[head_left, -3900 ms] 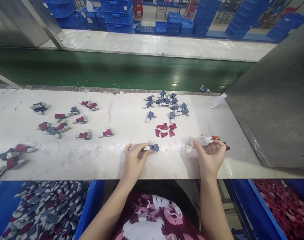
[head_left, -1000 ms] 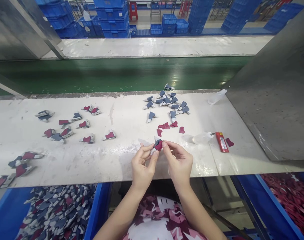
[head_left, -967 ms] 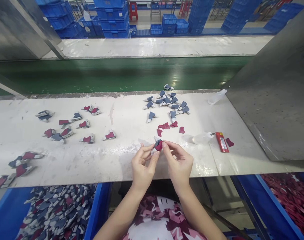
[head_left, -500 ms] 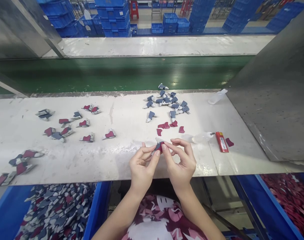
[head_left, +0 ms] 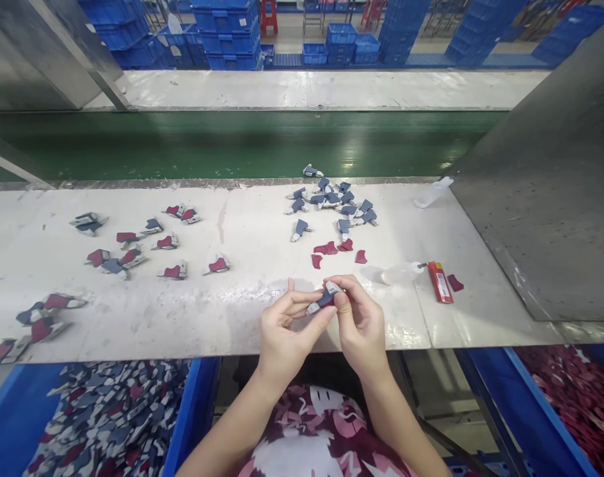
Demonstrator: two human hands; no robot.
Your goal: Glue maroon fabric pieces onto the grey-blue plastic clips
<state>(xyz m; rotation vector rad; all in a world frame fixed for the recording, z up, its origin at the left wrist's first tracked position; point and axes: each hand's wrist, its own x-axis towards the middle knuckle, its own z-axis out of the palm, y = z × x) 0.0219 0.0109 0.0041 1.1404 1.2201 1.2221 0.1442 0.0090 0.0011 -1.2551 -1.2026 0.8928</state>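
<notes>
Between my two hands, just above the table's front part, is a small grey-and-white plastic part point(head_left: 326, 299) with a dark red piece along its lower side. My left hand point(head_left: 289, 326) pinches its left end between thumb and fingers. At its right end, the thumb and fingers of my right hand point(head_left: 362, 326) close on it. Beyond my hands lie several loose dark red pieces point(head_left: 316, 261). Farther back is a loose group of grey-and-white parts point(head_left: 332, 199) without red showing. Parts with red pieces in them point(head_left: 174, 271) are scattered to the left.
A red-and-yellow packet point(head_left: 440, 282) and a clear bottle point(head_left: 402, 273) lie to the right; another clear bottle point(head_left: 432, 193) is behind. Blue bins below hold mixed parts point(head_left: 113, 417) and red pieces point(head_left: 570, 397). A green belt point(head_left: 262, 146) runs behind the table point(head_left: 262, 218).
The part in my hands has been turned, so more of its grey-and-white side shows. My right fingers have shifted their grip. At the back, one grey part on the belt has moved left.
</notes>
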